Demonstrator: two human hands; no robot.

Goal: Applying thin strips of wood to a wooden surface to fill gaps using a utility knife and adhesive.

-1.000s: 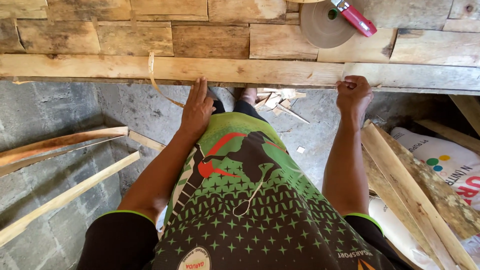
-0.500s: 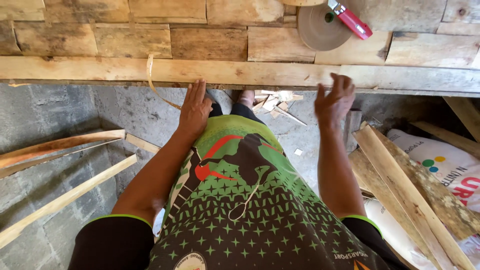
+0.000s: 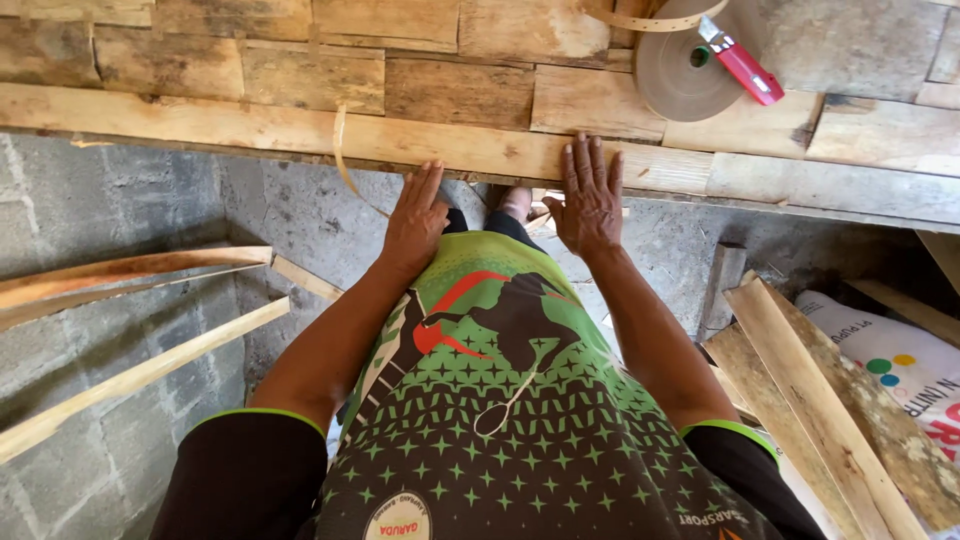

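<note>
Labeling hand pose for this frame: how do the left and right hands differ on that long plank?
The left hand lies at the near edge of the long plank, fingers close together and slanted right. The right hand lies flat further onto the plank, fingers spread and pointing toward the roll of brown tape. The left hand sits beside a curled wood strip; the right does not. Both are palm down, gripping nothing.

Person seen from above, wearing a short-sleeved sports jersey [image 3: 500, 400]. Body panel green, fading to black toward the hem, covered with rows of small green star and triangle motifs. Chest carries a black silhouette figure edged by red and white curved stripes. Sleeves [image 3: 250, 470] black with thin bright-green cuffs. A pale cord loop [image 3: 505, 405] hangs down the front. Forearms and both hands bare; no gloves, rings or watch visible.
</note>
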